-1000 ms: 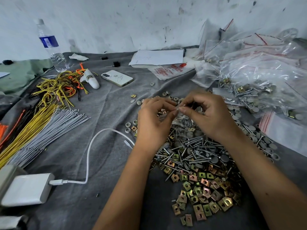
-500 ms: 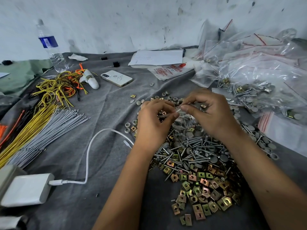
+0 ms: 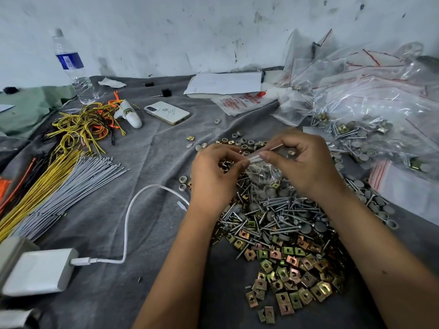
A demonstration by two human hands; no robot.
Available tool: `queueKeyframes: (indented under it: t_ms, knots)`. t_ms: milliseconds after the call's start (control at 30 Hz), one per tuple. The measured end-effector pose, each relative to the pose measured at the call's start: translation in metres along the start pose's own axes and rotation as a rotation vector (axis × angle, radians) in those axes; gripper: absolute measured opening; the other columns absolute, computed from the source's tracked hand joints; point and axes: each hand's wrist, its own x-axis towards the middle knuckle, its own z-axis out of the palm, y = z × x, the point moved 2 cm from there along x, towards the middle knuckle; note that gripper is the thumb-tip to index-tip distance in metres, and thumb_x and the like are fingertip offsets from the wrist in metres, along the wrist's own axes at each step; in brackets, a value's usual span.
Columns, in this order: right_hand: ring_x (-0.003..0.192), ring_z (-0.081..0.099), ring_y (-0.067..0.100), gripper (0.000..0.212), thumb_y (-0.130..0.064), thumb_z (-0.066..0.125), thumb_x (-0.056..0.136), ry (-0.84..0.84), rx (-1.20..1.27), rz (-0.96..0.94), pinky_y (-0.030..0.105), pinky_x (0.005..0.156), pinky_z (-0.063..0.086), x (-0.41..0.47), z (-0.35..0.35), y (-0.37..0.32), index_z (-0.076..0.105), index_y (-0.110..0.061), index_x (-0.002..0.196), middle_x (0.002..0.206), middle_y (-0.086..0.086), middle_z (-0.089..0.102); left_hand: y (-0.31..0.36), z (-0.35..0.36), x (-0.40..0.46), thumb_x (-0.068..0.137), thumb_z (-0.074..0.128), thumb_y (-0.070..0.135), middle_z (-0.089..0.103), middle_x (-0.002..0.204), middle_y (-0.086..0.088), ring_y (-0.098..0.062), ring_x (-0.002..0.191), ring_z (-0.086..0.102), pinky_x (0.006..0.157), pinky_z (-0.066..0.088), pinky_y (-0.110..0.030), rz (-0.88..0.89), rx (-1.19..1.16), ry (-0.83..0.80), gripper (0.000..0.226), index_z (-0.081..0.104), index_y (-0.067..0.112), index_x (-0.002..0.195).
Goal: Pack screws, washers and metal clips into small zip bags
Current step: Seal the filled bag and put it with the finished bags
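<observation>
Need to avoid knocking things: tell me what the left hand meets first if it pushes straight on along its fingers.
Most likely the right hand: the left hand points right along the zip bag both pinch, fingertips almost touching. Depth unclear.

bottle (image 3: 71, 67) 1 | phone (image 3: 167, 112) 1 | charger (image 3: 39, 271) 1 | hands 2 | clips (image 3: 292, 276) maybe 70+

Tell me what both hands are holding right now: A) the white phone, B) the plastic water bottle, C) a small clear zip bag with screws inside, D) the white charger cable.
C: the left hand and the right hand pinch the top of a small clear zip bag above the pile of silver screws.
</observation>
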Motion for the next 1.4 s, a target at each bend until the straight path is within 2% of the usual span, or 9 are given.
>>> queueKeyframes:
  t_ms: [100,300,467,600,767,900,1133,1267,1400]
  knots:
    - [0.086,0.068,0.004,0.023,-0.016,0.082,0.083,0.018,0.028,-0.003,0.018,0.076,0.052,0.0000,-0.0002,0.0001,0.073,-0.037,0.087,0.088,-0.018,0.072,0.0006,-0.0005,0.0008,0.089,0.081,0.019,0.072,0.115,0.011,-0.018,0.113,0.062,0.094,0.052,-0.055,0.026,0.020,-0.045,0.009,0.075,0.021,0.082]
    - [0.081,0.072,0.008,0.014,-0.022,0.083,0.084,-0.037,0.113,0.086,0.023,0.069,0.056,-0.0015,0.0004,0.0054,0.076,-0.033,0.087,0.087,-0.012,0.076,0.0052,-0.0007,-0.0018,0.088,0.081,0.019,0.071,0.107,0.014,-0.009,0.113,0.053,0.095,0.040,-0.026,0.165,0.126,-0.033,0.007,0.076,0.018,0.084]
    - [0.083,0.072,0.004,0.011,-0.031,0.084,0.077,-0.003,0.144,0.080,0.017,0.071,0.056,-0.0012,-0.0013,0.0061,0.078,-0.034,0.085,0.087,-0.013,0.077,0.0019,-0.0009,-0.0013,0.088,0.081,0.026,0.069,0.110,0.016,-0.010,0.113,0.057,0.099,0.048,-0.044,0.095,0.114,-0.045,0.006,0.076,0.025,0.087]
    - [0.080,0.071,0.003,0.012,-0.036,0.083,0.075,0.021,0.167,0.080,0.013,0.069,0.052,-0.0005,-0.0024,0.0073,0.078,-0.033,0.086,0.085,-0.013,0.077,-0.0011,-0.0026,-0.0009,0.086,0.082,0.017,0.065,0.111,0.019,-0.024,0.113,0.062,0.084,0.056,-0.060,0.019,-0.018,-0.078,0.014,0.074,0.025,0.079]
    - [0.078,0.071,0.002,0.016,-0.040,0.082,0.072,0.019,0.167,0.090,0.013,0.067,0.051,-0.0010,-0.0019,0.0068,0.078,-0.032,0.085,0.084,-0.013,0.077,0.0029,-0.0048,-0.0015,0.084,0.084,0.015,0.069,0.105,0.015,-0.017,0.112,0.059,0.097,0.049,-0.056,0.100,0.029,-0.040,0.017,0.073,0.026,0.076]
    - [0.079,0.072,0.004,0.014,-0.031,0.084,0.073,-0.050,0.172,0.087,0.014,0.068,0.053,-0.0021,0.0013,0.0045,0.079,-0.028,0.086,0.086,-0.012,0.077,0.0032,-0.0025,-0.0032,0.086,0.084,0.024,0.066,0.111,0.014,-0.012,0.113,0.059,0.097,0.050,-0.054,0.113,0.066,-0.050,0.009,0.074,0.025,0.087]
    - [0.081,0.072,0.010,0.015,-0.018,0.085,0.078,-0.086,0.114,0.107,0.020,0.071,0.054,-0.0024,0.0036,0.0049,0.081,-0.012,0.091,0.086,-0.006,0.077,0.0038,0.0017,-0.0041,0.082,0.085,0.011,0.070,0.110,0.009,-0.013,0.114,0.054,0.094,0.050,-0.051,0.190,0.084,-0.053,0.010,0.075,0.013,0.079]
    - [0.082,0.072,0.015,0.010,-0.016,0.084,0.080,-0.130,0.118,0.062,0.026,0.073,0.057,-0.0017,0.0018,0.0024,0.081,-0.013,0.089,0.085,-0.004,0.077,0.0049,0.0027,-0.0064,0.085,0.083,0.014,0.067,0.116,0.010,-0.011,0.114,0.057,0.095,0.050,-0.051,0.192,0.059,-0.070,0.007,0.076,0.016,0.083]
    - [0.081,0.073,0.010,0.010,-0.019,0.084,0.079,-0.106,0.132,0.045,0.019,0.070,0.055,-0.0035,0.0033,0.0002,0.080,-0.022,0.088,0.086,-0.009,0.077,0.0047,0.0025,-0.0060,0.083,0.083,0.009,0.067,0.113,0.009,-0.009,0.114,0.057,0.092,0.052,-0.050,0.218,0.042,-0.054,0.009,0.075,0.012,0.080]
